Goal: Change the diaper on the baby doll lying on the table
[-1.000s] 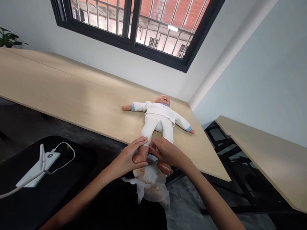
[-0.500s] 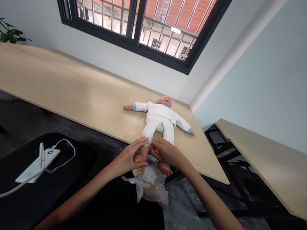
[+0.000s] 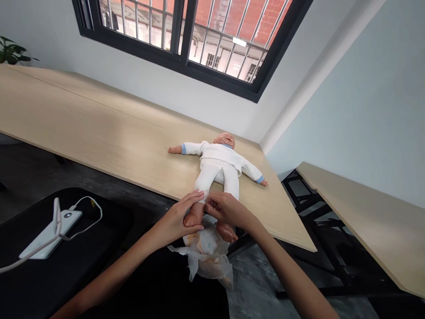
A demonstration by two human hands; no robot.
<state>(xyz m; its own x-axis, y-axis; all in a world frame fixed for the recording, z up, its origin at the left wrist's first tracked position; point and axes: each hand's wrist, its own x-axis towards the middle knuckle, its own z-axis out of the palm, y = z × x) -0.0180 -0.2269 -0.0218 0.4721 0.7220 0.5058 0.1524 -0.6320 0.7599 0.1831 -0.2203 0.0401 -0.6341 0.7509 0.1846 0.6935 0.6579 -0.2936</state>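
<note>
A baby doll point(image 3: 220, 153) in a white top and white trousers point(image 3: 206, 178), with blue collar and cuffs, lies on its back on the table. Its bare feet hang past the front edge. Around the lower leg on the left of the view curls my left hand point(image 3: 175, 221), fingertips on the trouser hem and thumb by the foot. My right hand point(image 3: 229, 209) is closed in a pinch at that same hem, on its inner side; the fingertips are partly hidden. Beneath the feet is a crumpled, whitish translucent wrapping point(image 3: 209, 254).
The wooden table point(image 3: 109, 128) runs along the wall under a barred window point(image 3: 229, 40). To the left, a white power bank point(image 3: 49, 235) with a cable rests on a black seat point(image 3: 83, 261). Another wooden table point(image 3: 361, 217) stands at right, and a plant point(image 3: 13, 51) at far left.
The view has shifted slightly. Both hands stay at the same trouser leg, with the right hand's fingers barely moved.
</note>
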